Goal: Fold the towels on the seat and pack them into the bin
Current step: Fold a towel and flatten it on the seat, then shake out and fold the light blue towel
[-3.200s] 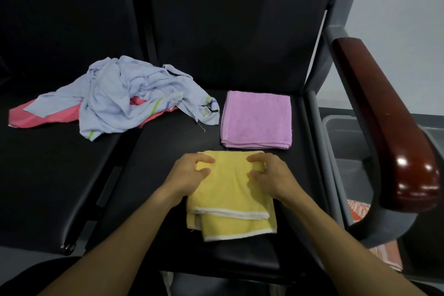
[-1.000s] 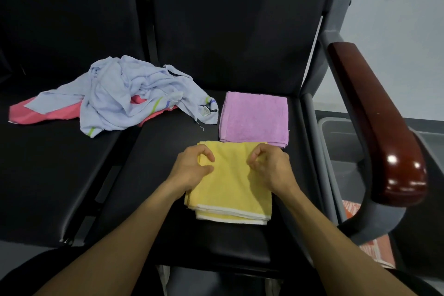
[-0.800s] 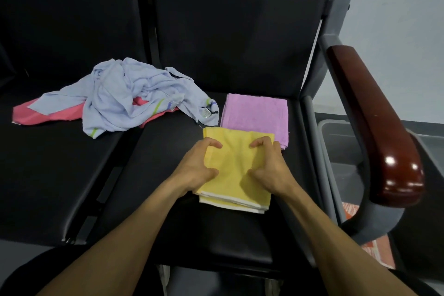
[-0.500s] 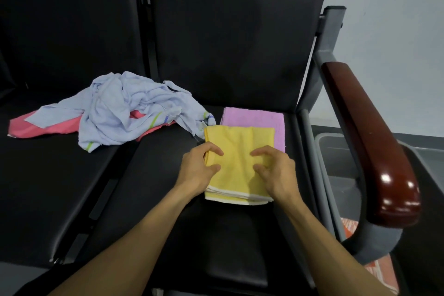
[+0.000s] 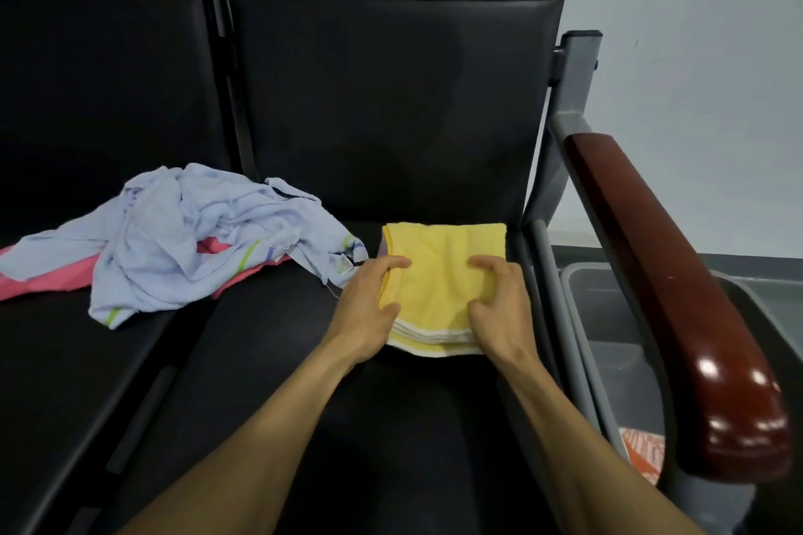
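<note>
A folded yellow towel (image 5: pixel 439 274) lies at the back right of the black seat (image 5: pixel 347 404), covering the folded purple towel, of which only a sliver (image 5: pixel 383 248) shows at its left edge. My left hand (image 5: pixel 369 300) grips the yellow towel's left edge, thumb and fingers curled round it. My right hand (image 5: pixel 499 300) grips its right side the same way. A crumpled pale blue towel (image 5: pixel 195 239) lies over a pink towel (image 5: pixel 39 278) on the seat to the left. The grey bin (image 5: pixel 608 317) stands on the floor to the right.
A dark red wooden armrest (image 5: pixel 678 295) on a grey frame runs between the seat and the bin. An orange patterned cloth (image 5: pixel 643 447) lies in the bin's near end. The black backrest (image 5: pixel 391 100) rises behind the towels.
Both hands slid the folded yellow towel away from me and onto the purple towel, which is now almost fully covered. The view tilted upward.
</note>
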{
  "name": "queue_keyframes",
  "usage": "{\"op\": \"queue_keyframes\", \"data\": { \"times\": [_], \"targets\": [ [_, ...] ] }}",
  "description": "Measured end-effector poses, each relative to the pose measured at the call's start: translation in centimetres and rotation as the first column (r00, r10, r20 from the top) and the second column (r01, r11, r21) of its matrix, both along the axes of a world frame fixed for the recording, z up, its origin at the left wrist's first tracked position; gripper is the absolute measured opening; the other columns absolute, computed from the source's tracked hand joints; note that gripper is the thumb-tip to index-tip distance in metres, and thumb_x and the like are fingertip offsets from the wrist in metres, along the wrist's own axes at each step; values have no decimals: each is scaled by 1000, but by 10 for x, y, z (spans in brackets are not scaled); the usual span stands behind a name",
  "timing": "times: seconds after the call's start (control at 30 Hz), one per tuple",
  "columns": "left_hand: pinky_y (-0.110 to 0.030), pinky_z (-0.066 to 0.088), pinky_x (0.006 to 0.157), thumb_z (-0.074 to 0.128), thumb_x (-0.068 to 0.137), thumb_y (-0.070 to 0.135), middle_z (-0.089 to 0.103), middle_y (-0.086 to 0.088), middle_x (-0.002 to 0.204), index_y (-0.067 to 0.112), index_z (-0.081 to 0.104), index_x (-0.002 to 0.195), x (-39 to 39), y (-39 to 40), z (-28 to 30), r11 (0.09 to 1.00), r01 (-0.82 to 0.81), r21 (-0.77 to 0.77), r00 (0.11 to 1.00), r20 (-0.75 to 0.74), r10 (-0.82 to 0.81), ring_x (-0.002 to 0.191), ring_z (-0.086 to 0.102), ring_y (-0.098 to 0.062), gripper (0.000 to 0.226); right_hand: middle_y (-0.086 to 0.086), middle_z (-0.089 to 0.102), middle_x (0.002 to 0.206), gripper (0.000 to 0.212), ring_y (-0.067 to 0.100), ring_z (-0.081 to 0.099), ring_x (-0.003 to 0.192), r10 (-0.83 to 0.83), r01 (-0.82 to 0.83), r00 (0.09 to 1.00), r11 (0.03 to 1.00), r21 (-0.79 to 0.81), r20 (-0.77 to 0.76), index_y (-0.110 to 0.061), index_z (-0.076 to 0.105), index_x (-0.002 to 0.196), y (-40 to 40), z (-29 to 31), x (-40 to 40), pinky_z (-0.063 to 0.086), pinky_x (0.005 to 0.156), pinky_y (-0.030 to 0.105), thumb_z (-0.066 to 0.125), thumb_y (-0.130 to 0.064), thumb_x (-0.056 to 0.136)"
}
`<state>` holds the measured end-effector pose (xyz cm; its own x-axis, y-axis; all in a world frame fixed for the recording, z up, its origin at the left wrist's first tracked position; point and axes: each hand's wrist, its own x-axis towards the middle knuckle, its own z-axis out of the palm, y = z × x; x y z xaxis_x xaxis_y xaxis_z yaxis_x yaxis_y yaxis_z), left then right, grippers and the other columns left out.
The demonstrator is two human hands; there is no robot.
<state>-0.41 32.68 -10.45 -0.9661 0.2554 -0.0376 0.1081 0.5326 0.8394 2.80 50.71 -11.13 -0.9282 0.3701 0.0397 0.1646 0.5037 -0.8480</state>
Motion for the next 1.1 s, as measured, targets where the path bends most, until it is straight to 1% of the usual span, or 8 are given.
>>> {"op": "queue_keyframes", "data": {
  "times": [0.1, 0.2, 0.4, 0.57, 0.67, 0.83, 1.0, 1.1],
  "targets": [
    [-9, 39, 83, 61, 92, -3, 59, 9, 122, 27, 68, 108, -1, 1, -1, 990, -128, 61, 991, -26, 130, 113, 54, -9, 34, 0, 52, 124, 58, 11, 50, 111, -50, 50, 998, 999, -10, -45, -18, 65, 123, 1, -3, 0, 37, 93, 17, 47, 14, 78],
    [3, 36, 79, 64, 93, 2, 63, 7, 119, 23, 73, 104, -3, 5, 0, 974, -203, 101, 974, -83, 212, 102, 54, 3, 25, 1, 57, 124, 45, 17, 54, 120, -117, 109, 988, 991, -73, -106, -19, 70, 118, 1, -2, -1, 38, 98, 19, 52, 9, 88],
    [-38, 31, 119, 62, 99, 24, 34, 1, 157, 27, 41, 151, 1, 5, -1, 993, -116, -9, 989, 90, 116, 147, 29, -17, 56, 12, 21, 163, 55, 22, 19, 151, -114, 114, 993, 988, -102, 10, -22, 43, 151, 5, -2, 0, 24, 117, 34, 60, -27, 99],
    [-34, 35, 113, 62, 99, 24, 39, 2, 154, 28, 39, 152, -1, -2, 0, 990, -141, 19, 986, 95, 139, 140, 37, -16, 58, 10, 26, 160, 55, 22, 22, 150, -106, 103, 993, 992, -71, -43, -22, 41, 151, -4, 3, 1, 25, 121, 43, 58, -30, 100],
    [-36, 34, 115, 65, 97, 22, 39, 2, 154, 28, 42, 150, -2, -12, -1, 982, -189, 28, 979, 88, 186, 141, 36, -18, 58, 7, 28, 160, 54, 22, 21, 149, 2, -1, 1000, 999, 48, -26, -26, 40, 151, -24, 4, 3, 22, 122, 47, 56, -33, 101],
    [-39, 30, 118, 66, 94, 17, 35, -3, 158, 23, 46, 147, -5, -55, 3, 948, -318, 5, 948, 31, 317, 145, 32, -24, 57, 3, 18, 163, 49, 20, -3, 154, 227, -188, 973, 873, 451, -34, -29, 39, 150, -75, 7, 1, -12, 120, 47, 49, -32, 102],
    [-36, 24, 122, 63, 95, 10, 38, 0, 158, 18, 52, 142, -5, -113, 5, 916, -400, -22, 916, -30, 400, 147, 30, -21, 49, 6, 28, 160, 46, 27, 17, 151, 432, -396, 902, 828, 396, -3, -17, 51, 143, -143, -6, -29, 20, 122, 46, 57, -23, 98],
    [-30, 21, 121, 58, 98, 9, 30, 1, 161, 19, 51, 143, -7, -152, 5, 893, -447, -55, 894, -4, 448, 150, 24, -20, 46, 5, 20, 164, 44, 27, 23, 149, 526, -535, 838, 740, 409, 145, -16, 53, 140, -183, -14, -52, 28, 118, 43, 56, -22, 96]
  ]
}}
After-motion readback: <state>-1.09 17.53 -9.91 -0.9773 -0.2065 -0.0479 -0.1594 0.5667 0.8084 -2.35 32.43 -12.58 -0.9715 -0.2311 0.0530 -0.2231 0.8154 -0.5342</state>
